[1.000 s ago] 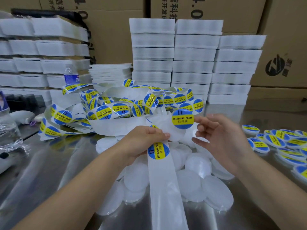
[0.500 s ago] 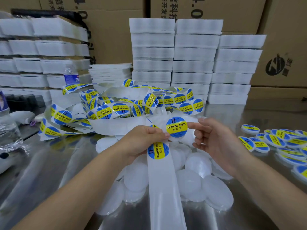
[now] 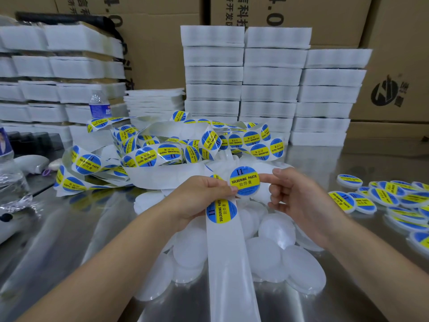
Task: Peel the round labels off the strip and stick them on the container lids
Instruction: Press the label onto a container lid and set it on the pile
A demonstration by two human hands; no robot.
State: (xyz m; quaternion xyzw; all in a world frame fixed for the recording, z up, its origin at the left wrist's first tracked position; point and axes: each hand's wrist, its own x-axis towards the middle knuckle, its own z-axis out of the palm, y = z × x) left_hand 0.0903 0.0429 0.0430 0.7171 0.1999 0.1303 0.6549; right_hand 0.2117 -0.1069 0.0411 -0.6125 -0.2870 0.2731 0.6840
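— Fingers (image 3: 219, 183) of the left hand (image 3: 199, 198) pinch the strip (image 3: 229, 252). One label (image 3: 245, 182) sits between the hands, and the right hand (image 3: 299, 201) pinches its right edge.
— Peeled, then?
— Seemingly, so sticking comes next. Bare lids (image 3: 271, 259) lie heaped just below, labelled lids (image 3: 346, 201) off right. It needs centring on one, then pressing flat.

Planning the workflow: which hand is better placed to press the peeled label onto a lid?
Right: the right hand holds the peeled label by its edge, over the blank lids, while the left hand grips the strip.
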